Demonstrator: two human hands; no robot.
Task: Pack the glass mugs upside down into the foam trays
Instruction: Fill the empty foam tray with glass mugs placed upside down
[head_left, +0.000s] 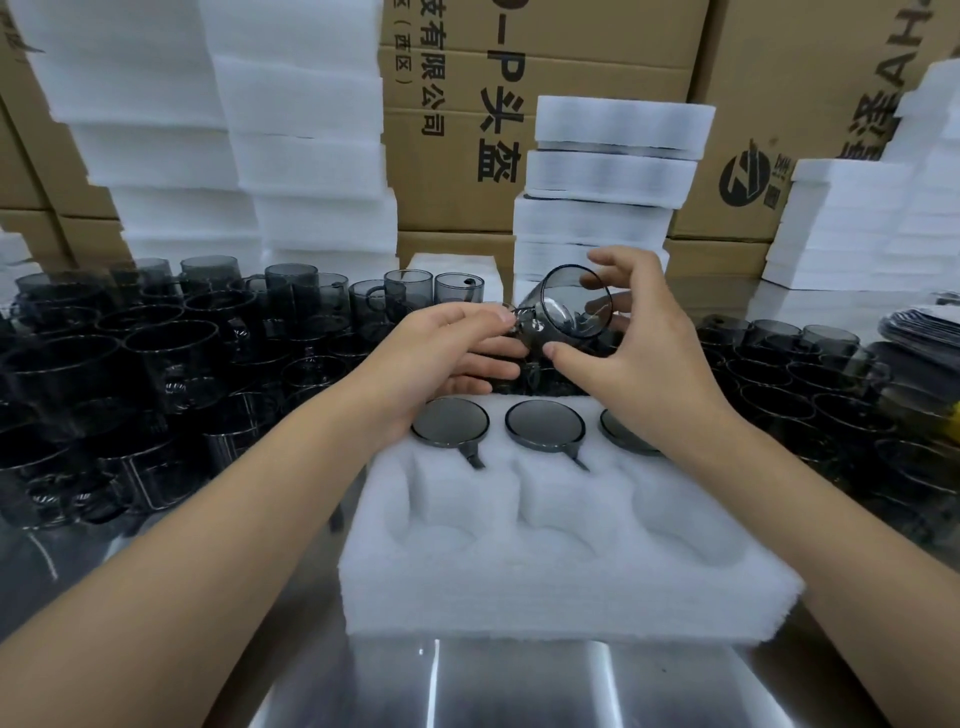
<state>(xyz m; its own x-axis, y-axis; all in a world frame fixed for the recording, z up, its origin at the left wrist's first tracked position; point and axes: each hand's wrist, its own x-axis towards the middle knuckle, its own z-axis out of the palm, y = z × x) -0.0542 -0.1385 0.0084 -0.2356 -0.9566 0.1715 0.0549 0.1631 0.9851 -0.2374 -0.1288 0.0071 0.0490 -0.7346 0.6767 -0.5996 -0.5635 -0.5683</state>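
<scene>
A white foam tray (561, 566) lies in front of me on the steel table. Its far row holds three smoky glass mugs upside down, among them one on the left (451, 420) and one in the middle (544, 424). The near row of pockets is empty. Above the tray's far edge a tilted smoky mug (569, 312) is held by both hands. My left hand (457, 348) pinches it at the handle side. My right hand (623, 338) curls around its body, thumb below and fingers over the rim.
Many loose smoky mugs crowd the table on the left (156, 364) and on the right (810, 374). Stacks of white foam trays (291, 156) and cardboard boxes (447, 130) rise behind. A bare steel table strip (519, 686) lies nearest me.
</scene>
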